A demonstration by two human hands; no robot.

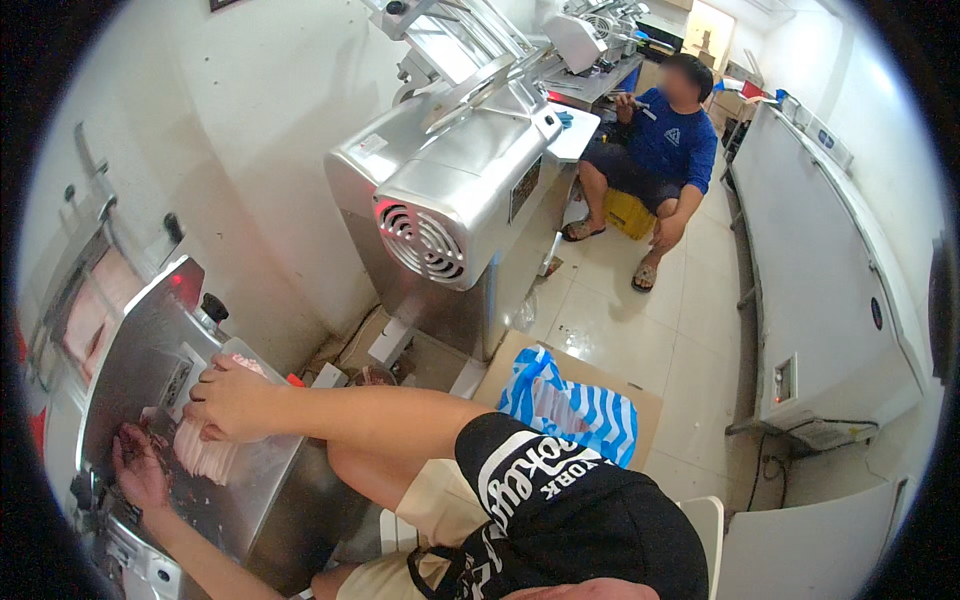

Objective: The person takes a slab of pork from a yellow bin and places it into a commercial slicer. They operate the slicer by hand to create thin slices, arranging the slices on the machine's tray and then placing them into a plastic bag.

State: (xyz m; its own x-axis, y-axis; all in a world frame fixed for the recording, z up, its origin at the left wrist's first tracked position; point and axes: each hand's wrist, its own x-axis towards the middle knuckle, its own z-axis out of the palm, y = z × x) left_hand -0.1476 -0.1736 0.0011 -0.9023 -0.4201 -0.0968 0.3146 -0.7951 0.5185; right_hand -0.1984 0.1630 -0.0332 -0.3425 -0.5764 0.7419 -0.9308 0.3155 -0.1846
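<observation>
My right hand (235, 403) is closed over the top of a stack of thin, pale pink meat slices (207, 452), its fingers curled round the far side. The stack stands on the metal tray (268, 478) of a meat slicer. Beside it, close to the slicer's upright plate (125, 370), lies my left hand (142, 468), palm up with its fingers apart and nothing in it. Small meat scraps and reddish smears dot the metal between my hands. Behind the plate, a large pale pink piece of meat (100, 305) sits in the slicer's carriage.
A second large slicer (430, 190) stands beyond mine. A blue-and-white striped plastic bag (575, 405) lies on cardboard on the floor. Farther back, a person in a blue top (670, 140) sits on a yellow crate (628, 215). A long white chest freezer (830, 250) lines the right side.
</observation>
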